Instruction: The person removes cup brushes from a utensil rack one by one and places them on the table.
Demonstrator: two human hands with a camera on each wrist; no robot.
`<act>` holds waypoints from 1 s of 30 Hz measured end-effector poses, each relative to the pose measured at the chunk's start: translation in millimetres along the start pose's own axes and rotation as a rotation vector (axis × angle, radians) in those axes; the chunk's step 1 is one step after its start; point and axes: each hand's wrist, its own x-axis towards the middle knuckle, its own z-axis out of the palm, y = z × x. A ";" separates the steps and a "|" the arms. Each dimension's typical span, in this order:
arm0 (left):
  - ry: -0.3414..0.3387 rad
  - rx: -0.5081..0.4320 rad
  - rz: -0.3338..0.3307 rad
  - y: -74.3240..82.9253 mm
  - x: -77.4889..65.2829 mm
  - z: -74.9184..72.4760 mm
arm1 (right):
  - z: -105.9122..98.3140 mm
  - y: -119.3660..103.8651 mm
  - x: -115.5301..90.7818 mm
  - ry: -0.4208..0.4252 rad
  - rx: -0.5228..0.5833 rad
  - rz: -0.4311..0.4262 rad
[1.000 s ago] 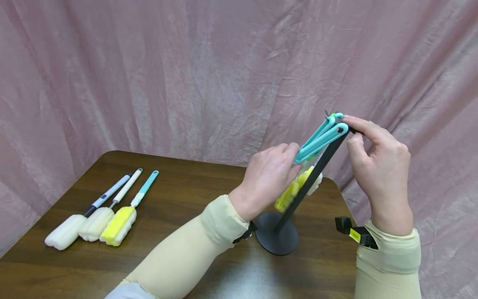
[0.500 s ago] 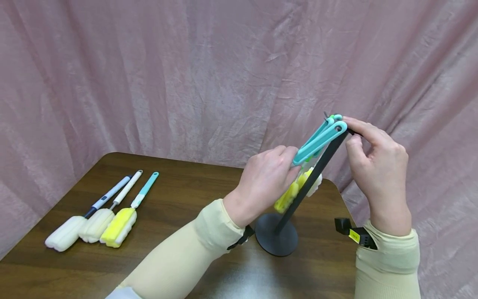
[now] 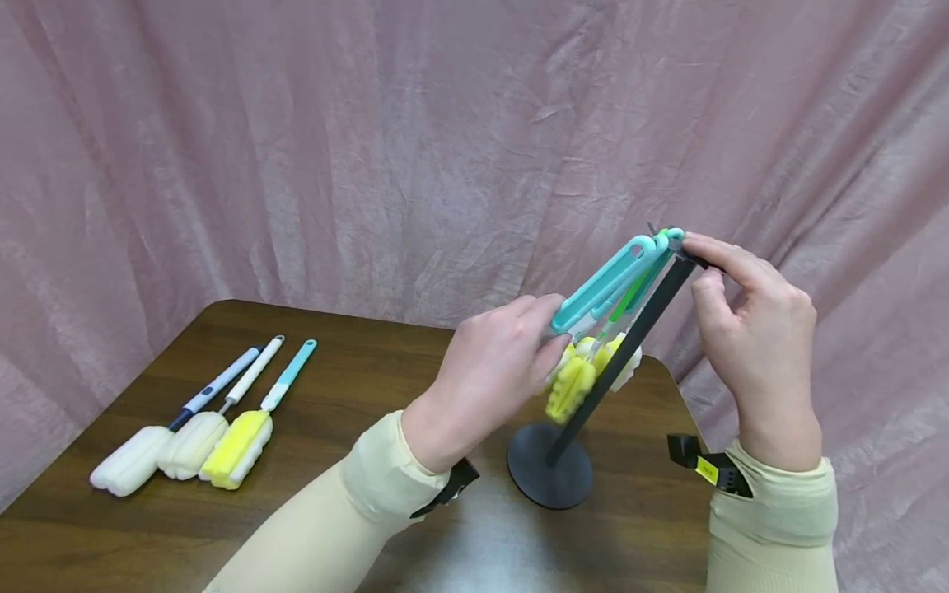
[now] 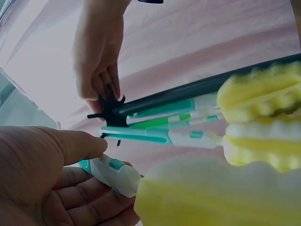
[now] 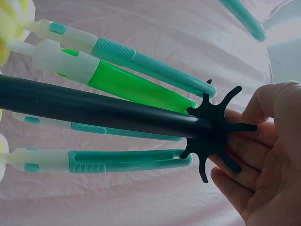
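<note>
The teal-handled sponge brush (image 3: pixel 604 288) is in the air beside the top of the black stand (image 3: pixel 630 346), its handle end near the hooks, its sponge low by the pole. The left hand (image 3: pixel 489 371) pinches it at the joint of handle and sponge, thumb over curled fingers. The right hand (image 3: pixel 749 329) holds the star-shaped hook top (image 5: pixel 211 129) between thumb and fingertips, and the stand leans on the edge of its round base (image 3: pixel 550 465).

My judgement of the risks: the stand is tilted, so if the right hand loosens, it can fall and throw off the other hanging brushes (image 5: pixel 122 61) — they sit only on short open hooks. The brush in the left hand can also catch a neighbour's handle loop and drag it off. A pinch so near the soft sponge may slip.

Three more sponge brushes (image 3: pixel 196 428) lie together on the wooden table (image 3: pixel 356 387), well apart from the stand.

No brand or writing can be read — only a small yellow tag (image 3: pixel 704 469) at the right wrist, too small to tell.
</note>
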 end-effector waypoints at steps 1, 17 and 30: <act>0.002 -0.004 -0.006 -1.3 -2.2 -1.5 | -0.4 -0.5 0.1 0.000 0.001 -0.001; -0.068 -0.037 -0.184 -30.8 -51.9 -15.4 | -3.9 -1.0 -0.2 0.000 0.002 0.016; -0.185 -0.083 -0.385 -56.9 -95.7 -9.2 | -2.2 -1.6 2.1 0.003 -0.001 0.045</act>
